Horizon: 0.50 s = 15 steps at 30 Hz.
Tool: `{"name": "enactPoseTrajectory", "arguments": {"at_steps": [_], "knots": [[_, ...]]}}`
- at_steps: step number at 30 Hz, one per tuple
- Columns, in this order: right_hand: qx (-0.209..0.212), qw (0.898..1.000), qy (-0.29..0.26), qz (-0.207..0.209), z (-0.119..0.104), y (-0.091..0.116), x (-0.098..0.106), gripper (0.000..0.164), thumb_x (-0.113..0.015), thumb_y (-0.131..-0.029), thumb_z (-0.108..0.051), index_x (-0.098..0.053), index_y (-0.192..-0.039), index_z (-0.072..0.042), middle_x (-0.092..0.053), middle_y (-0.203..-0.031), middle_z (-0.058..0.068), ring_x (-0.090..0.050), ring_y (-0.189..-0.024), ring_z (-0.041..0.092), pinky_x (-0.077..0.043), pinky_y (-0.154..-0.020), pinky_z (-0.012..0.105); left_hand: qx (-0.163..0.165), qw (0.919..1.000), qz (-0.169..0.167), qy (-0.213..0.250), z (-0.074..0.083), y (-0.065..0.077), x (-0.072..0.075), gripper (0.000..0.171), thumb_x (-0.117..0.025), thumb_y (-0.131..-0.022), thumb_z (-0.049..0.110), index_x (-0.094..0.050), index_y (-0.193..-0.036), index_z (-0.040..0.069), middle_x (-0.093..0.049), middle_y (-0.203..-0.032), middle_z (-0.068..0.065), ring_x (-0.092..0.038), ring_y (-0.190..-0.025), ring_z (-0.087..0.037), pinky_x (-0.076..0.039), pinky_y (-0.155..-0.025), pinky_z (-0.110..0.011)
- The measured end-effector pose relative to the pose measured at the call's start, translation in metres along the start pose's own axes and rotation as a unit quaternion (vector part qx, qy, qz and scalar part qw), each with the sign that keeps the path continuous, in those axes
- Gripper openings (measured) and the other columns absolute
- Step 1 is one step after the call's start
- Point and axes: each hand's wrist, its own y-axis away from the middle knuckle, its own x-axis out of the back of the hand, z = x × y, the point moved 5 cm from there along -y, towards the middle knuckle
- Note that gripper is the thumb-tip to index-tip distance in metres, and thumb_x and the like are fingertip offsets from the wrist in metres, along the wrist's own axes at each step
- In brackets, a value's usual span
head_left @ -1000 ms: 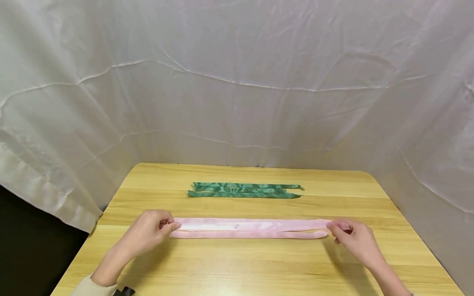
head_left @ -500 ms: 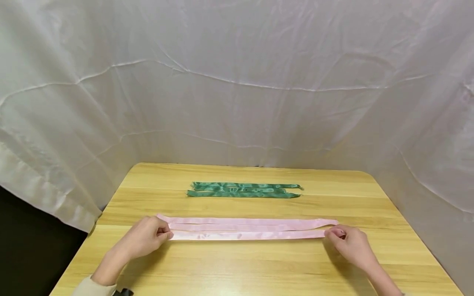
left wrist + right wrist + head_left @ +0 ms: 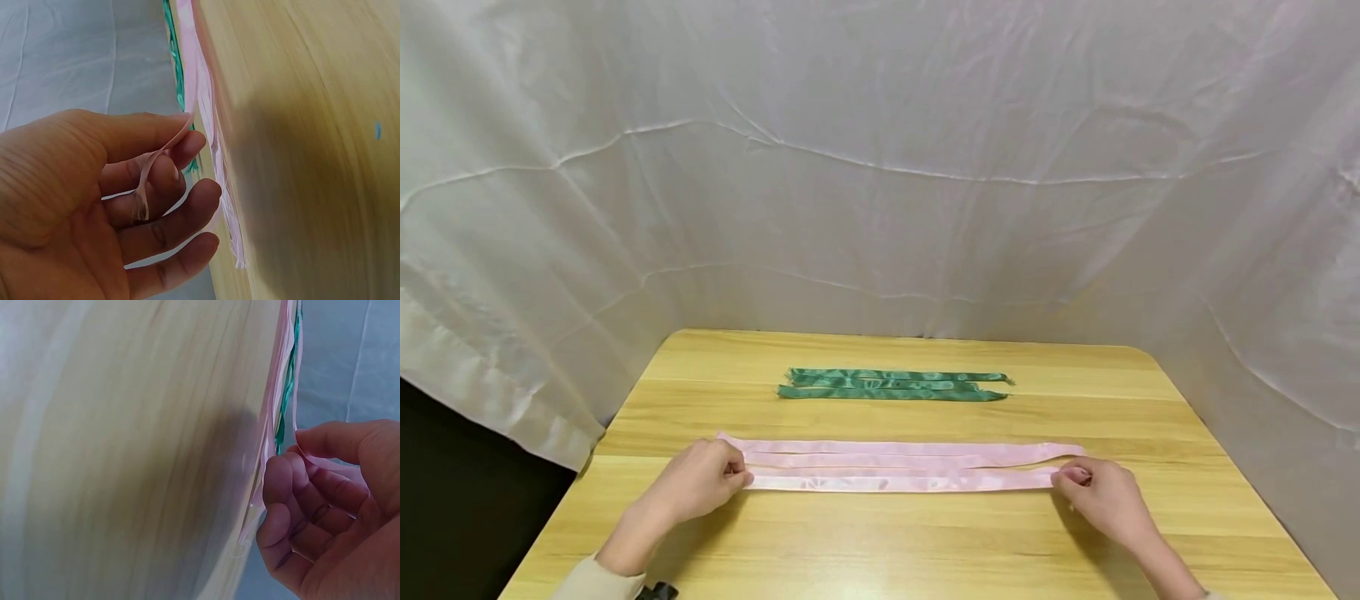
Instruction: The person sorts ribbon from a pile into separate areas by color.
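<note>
A satin pink ribbon (image 3: 895, 482) is stretched straight from side to side, nearest the person. My left hand (image 3: 703, 479) pinches its left end between thumb and index finger; in the left wrist view the frayed tail (image 3: 144, 197) hangs over the fingers. My right hand (image 3: 1105, 500) pinches the other end, and the right wrist view shows that ribbon's tail (image 3: 337, 467) passing between thumb and fingers into the palm. Just behind, two more pink ribbons (image 3: 865, 447) lie side by side on the table, roughly parallel to the held one.
Farther back on the wooden table (image 3: 880, 542) lie several green ribbons (image 3: 895, 385) with frayed ends, set close together. Pale cloth (image 3: 880, 208) hangs around the back and sides of the table. A dark area (image 3: 467, 492) shows beyond the left edge.
Both hands have brought the held pink ribbon toward the person, from over the other pink ribbons to in front of them. In the last half second it has shifted only slightly nearer.
</note>
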Motion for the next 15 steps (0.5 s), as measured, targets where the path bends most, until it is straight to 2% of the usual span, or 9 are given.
{"name": "enactPoseTrajectory", "arguments": {"at_steps": [7, 15], "knots": [[0.011, 1.0, 0.023, 0.007, -0.0047, -0.0024, -0.0018, 0.007, -0.076, -0.092, -0.018, -0.074, -0.087, -0.014, -0.057, -0.064, -0.007, -0.045, -0.059, 0.008, -0.035, -0.06, 0.024, 0.012, 0.9999, -0.004, -0.004, 0.0013, -0.002, -0.0016, 0.027, -0.081, -0.091, 0.015, -0.066, -0.069, 0.02, -0.053, -0.063, 0.009, -0.045, -0.06, -0.009, -0.036, -0.057, -0.026], [0.001, 0.999, 0.031, -0.009, -0.005, -0.004, -0.0022, 0.006, -0.079, -0.089, -0.017, -0.075, -0.087, -0.013, -0.075, -0.079, -0.002, -0.059, -0.072, 0.014, -0.05, -0.068, 0.035, 0.018, 0.9997, 0.001, -0.017, 0.0002, -0.0037, -0.0007, 0.022, -0.082, -0.088, 0.016, -0.067, -0.073, 0.02, -0.055, -0.066, 0.008, -0.047, -0.062, -0.011, -0.038, -0.059, -0.029]]}}
